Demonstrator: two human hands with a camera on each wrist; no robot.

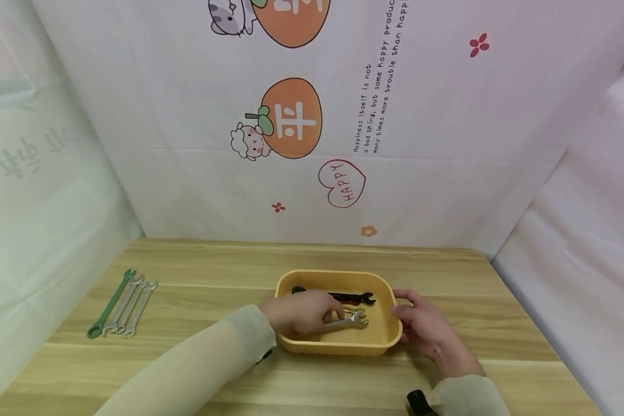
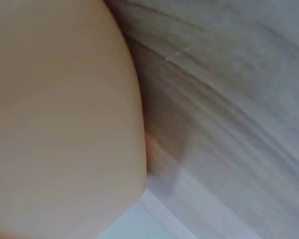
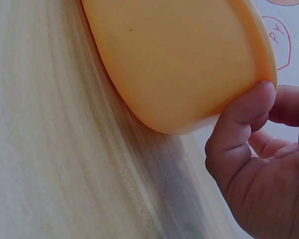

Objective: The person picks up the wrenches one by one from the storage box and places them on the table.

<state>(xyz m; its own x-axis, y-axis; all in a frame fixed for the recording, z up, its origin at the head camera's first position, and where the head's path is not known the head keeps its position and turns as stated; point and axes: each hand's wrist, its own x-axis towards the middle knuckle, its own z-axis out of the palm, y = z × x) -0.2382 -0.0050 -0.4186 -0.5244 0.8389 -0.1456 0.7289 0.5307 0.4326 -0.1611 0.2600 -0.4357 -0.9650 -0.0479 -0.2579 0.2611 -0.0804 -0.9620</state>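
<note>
A yellow plastic bin (image 1: 338, 349) sits on the wooden table. Reaching in over its left side, my left hand (image 1: 304, 312) has its fingers bent down round a silver wrench (image 1: 351, 322), whose open end sticks out to the right. Behind the fingers lie a black wrench (image 1: 361, 298), something red and a brass-coloured piece, partly hidden. My right hand (image 1: 423, 323) pinches the bin's right end; in the right wrist view its thumb (image 3: 244, 109) presses near the rim, with other fingers behind. The left wrist view holds mostly blurred skin (image 2: 65, 119), and the left fingertips are out of sight there.
At the table's left, a green ratchet wrench (image 1: 110, 304) lies beside several silver wrenches (image 1: 135, 306) in a slanted row. White printed cloth (image 1: 421, 190) hangs behind the table and at both sides. A black strap end (image 1: 420, 401) shows by the right sleeve.
</note>
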